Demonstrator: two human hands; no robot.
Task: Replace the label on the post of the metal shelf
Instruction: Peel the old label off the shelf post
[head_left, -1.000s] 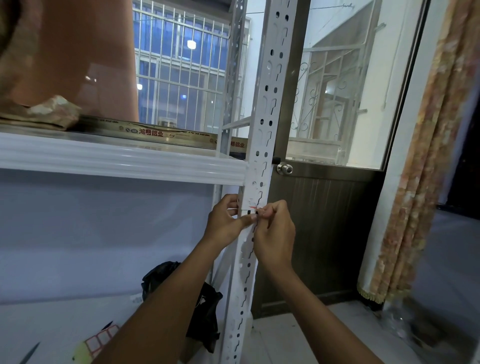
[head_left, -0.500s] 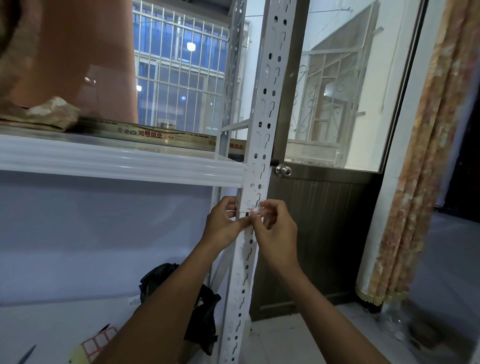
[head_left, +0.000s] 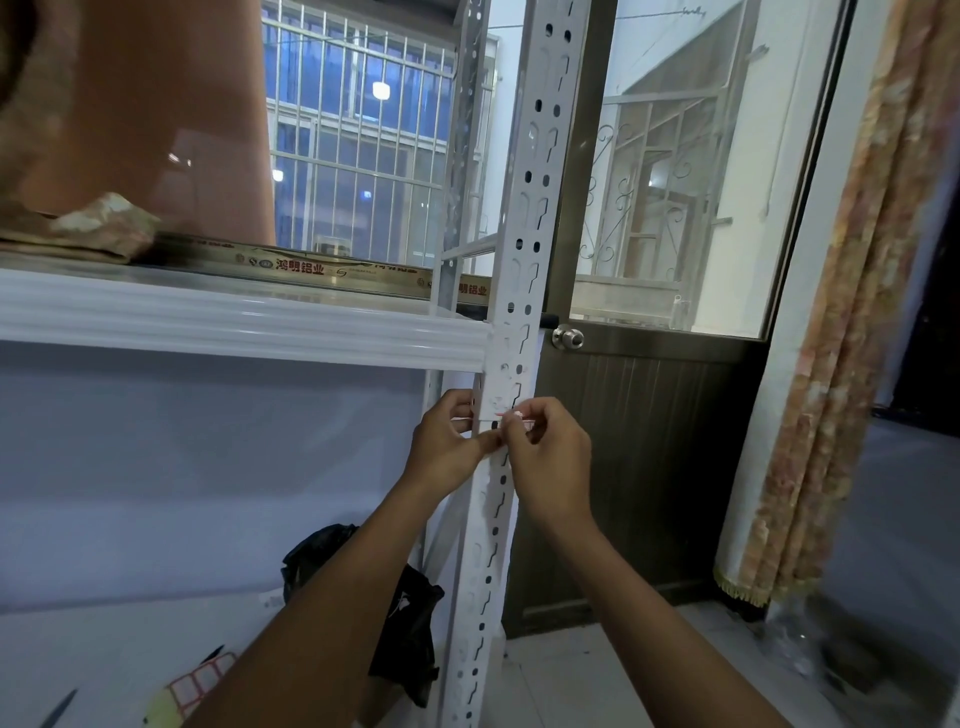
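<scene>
Here, the right hand (head_left: 545, 462) pinches a small red-edged label (head_left: 511, 415) between thumb and forefinger at the front of the post (head_left: 524, 234). The left hand (head_left: 449, 447) curls round the post's left edge just beside it, thumb on the face. The label sits just below where the shelf (head_left: 208, 322) meets the post. It looks paper-thin, light and floppy, likely to tear or stick to itself, so it is best held by a free corner.

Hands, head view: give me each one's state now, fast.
Left hand: grips the white perforated metal post.
Right hand: pinches the small red-edged white label at that post.
</scene>
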